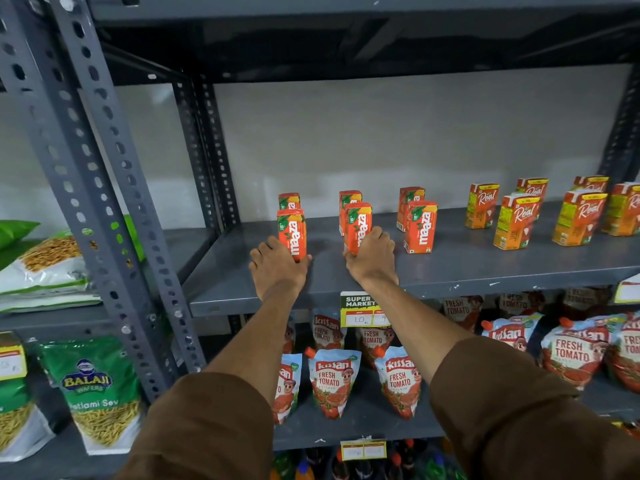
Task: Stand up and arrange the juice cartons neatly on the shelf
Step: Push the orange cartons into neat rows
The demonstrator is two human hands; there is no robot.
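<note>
Orange Maaza juice cartons stand upright on the grey shelf (467, 265) in three short rows of two. My left hand (277, 268) wraps the base of the front left carton (292, 230). My right hand (372, 256) grips the front middle carton (357, 225) near its bottom. The front right Maaza carton (420, 226) stands untouched, with another behind it. Further right, several orange Real juice cartons (512, 221) stand upright in loose rows.
A slotted grey upright (114, 202) borders the shelf on the left, with snack bags (100, 389) beyond it. Below hang a price tag (360, 310) and tomato ketchup pouches (332, 382). The upper shelf (346, 36) overhangs the cartons.
</note>
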